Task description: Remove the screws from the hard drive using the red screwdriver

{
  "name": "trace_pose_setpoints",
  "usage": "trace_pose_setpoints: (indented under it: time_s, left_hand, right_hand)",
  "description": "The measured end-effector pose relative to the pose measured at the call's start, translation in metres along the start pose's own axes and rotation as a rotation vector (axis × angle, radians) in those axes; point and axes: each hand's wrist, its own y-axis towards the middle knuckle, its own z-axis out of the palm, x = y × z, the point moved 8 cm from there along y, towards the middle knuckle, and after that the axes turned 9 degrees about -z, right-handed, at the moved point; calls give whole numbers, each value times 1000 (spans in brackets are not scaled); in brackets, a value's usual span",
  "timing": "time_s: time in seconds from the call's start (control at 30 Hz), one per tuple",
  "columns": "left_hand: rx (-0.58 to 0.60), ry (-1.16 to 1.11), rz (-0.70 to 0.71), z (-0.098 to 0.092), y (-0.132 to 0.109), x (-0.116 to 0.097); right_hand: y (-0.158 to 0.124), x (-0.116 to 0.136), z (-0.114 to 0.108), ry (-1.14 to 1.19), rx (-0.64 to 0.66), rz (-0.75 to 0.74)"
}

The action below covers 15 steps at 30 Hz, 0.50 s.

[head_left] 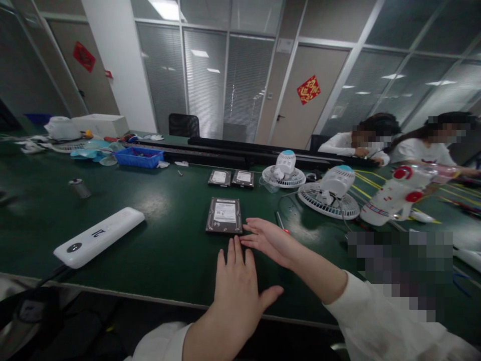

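Note:
A hard disk drive (224, 214) lies flat, label up, on the green table (169, 260). Just in front of its near edge is my left hand (236, 281), palm down with fingers and thumb spread; whether the fingertips touch the drive I cannot tell. My right hand (268, 239) reaches in beside the drive's near right corner, fingers stretched out and holding nothing. Two smaller hard drives, a left one (220, 177) and a right one (243, 178), sit side by side farther back. A screwdriver (281, 222) with a red handle rests behind my right hand, partly hidden by it.
A white power bank (99, 236) and a small metal cylinder (79, 187) lie on the left. Behind them stands a blue bin (139, 157). Two white fans (284, 170) (330, 193) and a white-and-red bottle (389, 200) occupy the right. Two people (356, 138) sit beyond.

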Motion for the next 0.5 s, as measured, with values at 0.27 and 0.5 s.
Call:
trace_pose_setpoints:
  time_s: [0.27,0.5]
  left_hand:
    - [92,56,-95,-14,20,48]
    - [192,82,-207,-21,41,87]
  right_hand:
    - [42,5,31,-43,112,4]
    - [83,8,58,-66,173,29]
